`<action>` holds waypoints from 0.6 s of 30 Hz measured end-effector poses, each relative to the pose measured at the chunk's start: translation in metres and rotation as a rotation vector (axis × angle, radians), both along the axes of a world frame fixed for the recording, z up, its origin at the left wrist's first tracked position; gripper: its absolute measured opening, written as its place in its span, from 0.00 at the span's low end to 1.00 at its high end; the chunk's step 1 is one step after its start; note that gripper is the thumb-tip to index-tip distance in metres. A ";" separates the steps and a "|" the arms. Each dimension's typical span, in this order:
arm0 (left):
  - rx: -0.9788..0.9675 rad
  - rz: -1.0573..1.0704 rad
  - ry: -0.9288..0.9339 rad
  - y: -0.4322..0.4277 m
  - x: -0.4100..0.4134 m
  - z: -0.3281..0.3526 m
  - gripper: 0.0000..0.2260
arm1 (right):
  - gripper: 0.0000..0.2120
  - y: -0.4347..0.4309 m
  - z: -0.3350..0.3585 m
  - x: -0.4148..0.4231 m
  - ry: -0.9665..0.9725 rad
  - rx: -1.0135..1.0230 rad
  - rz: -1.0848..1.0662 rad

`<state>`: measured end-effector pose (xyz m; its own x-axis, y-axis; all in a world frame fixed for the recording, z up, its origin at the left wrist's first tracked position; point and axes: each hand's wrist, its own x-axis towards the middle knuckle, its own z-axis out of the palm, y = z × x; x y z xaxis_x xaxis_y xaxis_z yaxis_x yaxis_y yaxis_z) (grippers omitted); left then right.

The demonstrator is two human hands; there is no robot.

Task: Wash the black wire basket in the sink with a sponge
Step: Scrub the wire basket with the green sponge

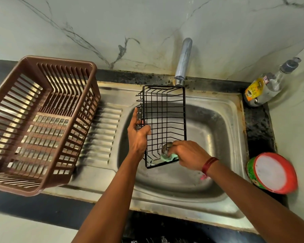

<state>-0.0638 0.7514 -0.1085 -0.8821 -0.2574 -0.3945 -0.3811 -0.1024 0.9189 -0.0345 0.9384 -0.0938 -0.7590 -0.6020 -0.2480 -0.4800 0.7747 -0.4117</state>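
Observation:
The black wire basket (165, 109) is held over the steel sink (218, 120), its long side running away from me and its open side facing up. My left hand (138, 134) grips its left rim near the middle. My right hand (188, 154) presses a pale green sponge (168, 157) against the wires at the basket's near end. No water runs from the tap (183, 60) above the basket's far end.
A brown slatted plastic crate (40, 120) stands on the ribbed drainboard at the left. A clear pump bottle (267, 85) lies in the back right corner. A red and green tub of white cleaner (274, 172) sits on the counter at the right.

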 end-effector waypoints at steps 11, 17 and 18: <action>0.019 0.028 -0.041 -0.003 0.000 0.001 0.44 | 0.24 0.008 -0.010 0.010 0.120 0.010 0.093; -0.069 0.022 -0.121 0.002 0.009 0.014 0.47 | 0.24 0.019 -0.019 -0.006 -0.037 -0.190 -0.224; -0.088 0.014 -0.140 0.003 0.011 0.017 0.47 | 0.21 0.020 -0.018 -0.011 -0.046 -0.305 -0.363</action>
<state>-0.0530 0.7542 -0.0911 -0.8163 -0.3078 -0.4888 -0.5051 -0.0302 0.8625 -0.0460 0.9581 -0.1123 -0.9261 -0.3507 -0.1391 -0.1769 0.7293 -0.6609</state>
